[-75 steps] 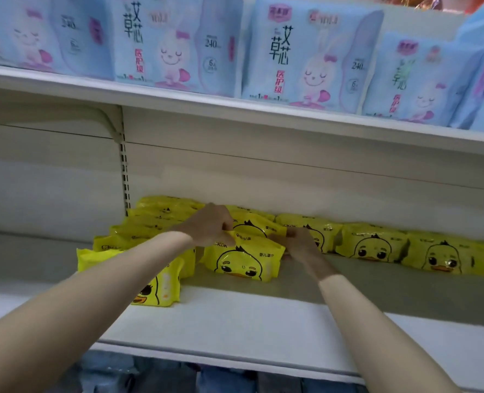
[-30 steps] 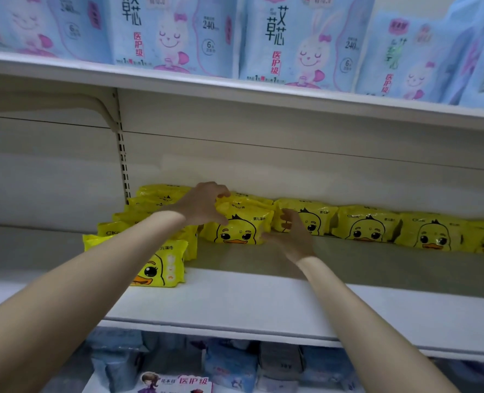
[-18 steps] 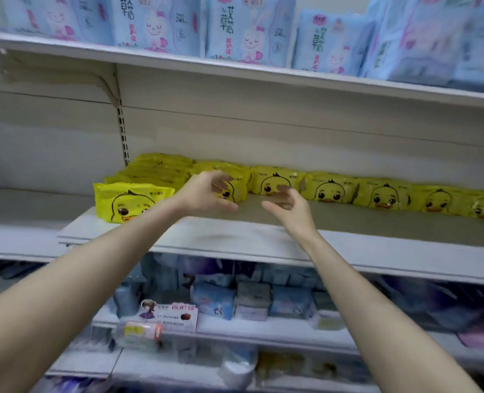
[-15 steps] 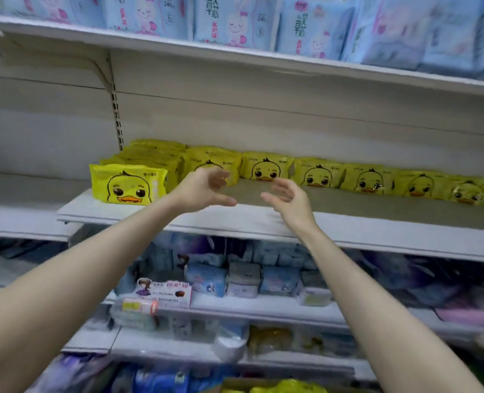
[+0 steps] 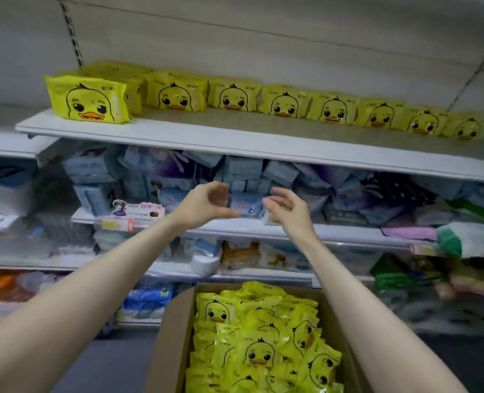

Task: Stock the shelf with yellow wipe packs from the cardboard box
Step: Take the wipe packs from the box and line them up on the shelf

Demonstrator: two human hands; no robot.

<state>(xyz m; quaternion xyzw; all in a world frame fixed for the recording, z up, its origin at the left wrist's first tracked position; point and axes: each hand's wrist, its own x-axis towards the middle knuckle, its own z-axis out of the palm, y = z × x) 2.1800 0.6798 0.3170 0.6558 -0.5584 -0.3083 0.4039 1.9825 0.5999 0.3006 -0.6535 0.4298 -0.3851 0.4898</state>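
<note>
At the far left of the shelf (image 5: 178, 137) one yellow wipe pack (image 5: 89, 99) stands forward of the others, and a row of duck-faced packs (image 5: 314, 107) runs rightward along the back wall, leaving the front of the board bare. Below it the left hand (image 5: 206, 204) hangs in the air with fingers loosely curled and nothing in them; just beside it the right hand (image 5: 290, 209) is likewise spread and empty — neither touches anything. Beneath and between the forearms sits the open cardboard box (image 5: 170, 330), heaped with more packs (image 5: 260, 341). This looks like the gap between placements: the next move calls for both hands to drop into the box and gather packs — slippery film, so a firm pinch.
</note>
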